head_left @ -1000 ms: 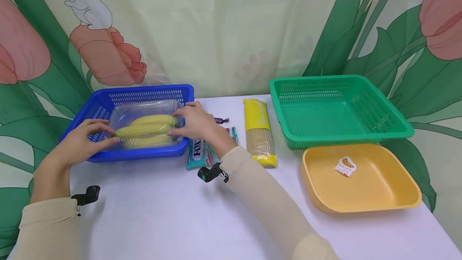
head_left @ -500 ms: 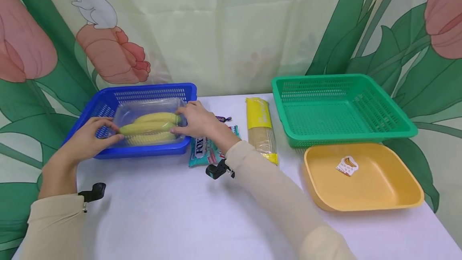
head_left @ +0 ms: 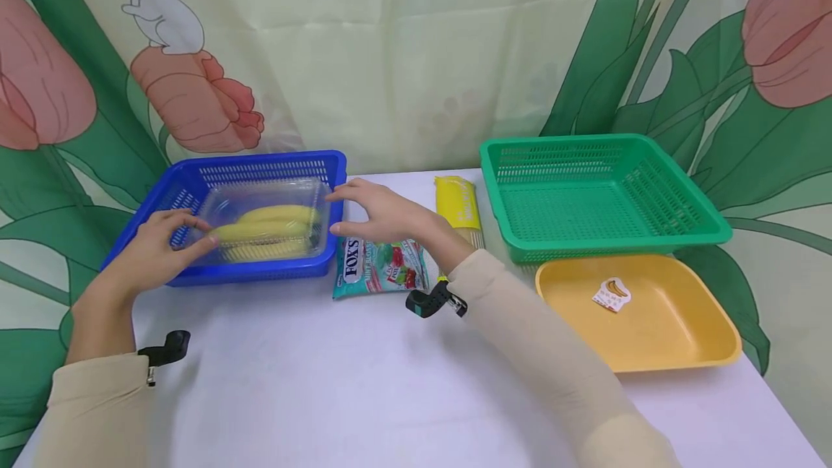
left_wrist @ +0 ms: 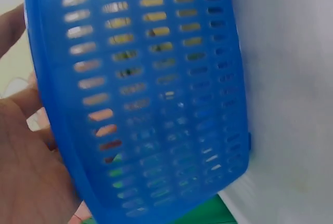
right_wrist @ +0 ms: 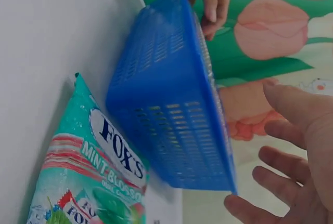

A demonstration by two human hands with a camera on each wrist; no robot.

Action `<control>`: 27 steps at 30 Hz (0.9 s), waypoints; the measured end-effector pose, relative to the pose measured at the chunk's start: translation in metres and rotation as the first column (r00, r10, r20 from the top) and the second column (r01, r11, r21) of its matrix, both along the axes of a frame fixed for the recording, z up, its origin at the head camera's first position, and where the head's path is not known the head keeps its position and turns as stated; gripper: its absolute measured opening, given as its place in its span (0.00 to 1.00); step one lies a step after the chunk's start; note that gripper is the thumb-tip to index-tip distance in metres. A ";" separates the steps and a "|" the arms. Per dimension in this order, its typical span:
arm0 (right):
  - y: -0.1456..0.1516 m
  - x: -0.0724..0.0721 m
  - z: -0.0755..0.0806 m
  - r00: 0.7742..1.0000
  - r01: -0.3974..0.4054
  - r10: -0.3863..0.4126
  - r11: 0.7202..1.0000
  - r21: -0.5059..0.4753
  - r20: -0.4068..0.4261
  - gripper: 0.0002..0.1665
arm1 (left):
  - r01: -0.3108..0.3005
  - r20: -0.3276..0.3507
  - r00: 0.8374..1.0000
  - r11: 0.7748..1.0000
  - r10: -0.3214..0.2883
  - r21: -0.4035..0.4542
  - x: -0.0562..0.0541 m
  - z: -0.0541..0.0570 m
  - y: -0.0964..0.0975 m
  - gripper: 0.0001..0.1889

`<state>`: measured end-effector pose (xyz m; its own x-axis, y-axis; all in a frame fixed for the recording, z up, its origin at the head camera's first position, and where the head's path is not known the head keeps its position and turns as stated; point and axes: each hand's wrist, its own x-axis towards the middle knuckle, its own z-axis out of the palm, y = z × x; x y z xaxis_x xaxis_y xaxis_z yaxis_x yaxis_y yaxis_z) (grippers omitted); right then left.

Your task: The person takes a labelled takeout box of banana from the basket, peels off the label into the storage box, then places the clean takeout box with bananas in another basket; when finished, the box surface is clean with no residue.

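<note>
A clear plastic box (head_left: 286, 192) with long yellow pieces (head_left: 263, 230) in it sits in the blue basket (head_left: 253, 277); their exact kind is unclear through the plastic. My left hand (head_left: 151, 255) is at the box's left end, thumb and index finger reaching over the basket's front left, apart from each other. Whether they touch the box is hard to tell. Just past the basket's right rim, my right hand (head_left: 383, 214) has its fingers spread and holds nothing. Beneath it lies a teal FOX'S candy bag (right_wrist: 93, 156), beside the basket.
A yellow-ended pack of thin sticks (head_left: 457, 202) lies right of the candy bag, partly behind my right forearm. Farther right stand a green basket (head_left: 617, 245) and, in front of it, a yellow tub (head_left: 669, 338) bearing a banana sticker (head_left: 612, 295). A printed cloth (head_left: 416, 56) hangs behind.
My right hand has let go of the box's right end and moved right, out over the basket's rim. The left hand stays at the left end. The box remains in the basket.
</note>
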<state>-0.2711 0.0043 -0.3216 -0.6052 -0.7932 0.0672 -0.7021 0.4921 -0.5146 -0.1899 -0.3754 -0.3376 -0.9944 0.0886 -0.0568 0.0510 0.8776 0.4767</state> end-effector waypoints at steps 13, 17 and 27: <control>0.052 0.022 0.014 0.998 0.055 -0.055 0.998 -0.008 -0.015 0.41 | 0.034 -0.153 0.987 0.999 -0.040 -0.043 0.000 0.015 0.046 0.38; 0.074 0.022 0.011 0.995 0.100 -0.100 0.995 0.016 -0.016 0.43 | 0.019 -0.165 0.986 0.995 -0.035 -0.098 -0.005 0.017 0.064 0.40; 0.123 0.015 0.002 0.980 0.191 -0.189 0.981 0.023 -0.063 0.43 | 0.081 -0.176 0.978 0.984 -0.109 -0.159 -0.011 0.022 0.104 0.39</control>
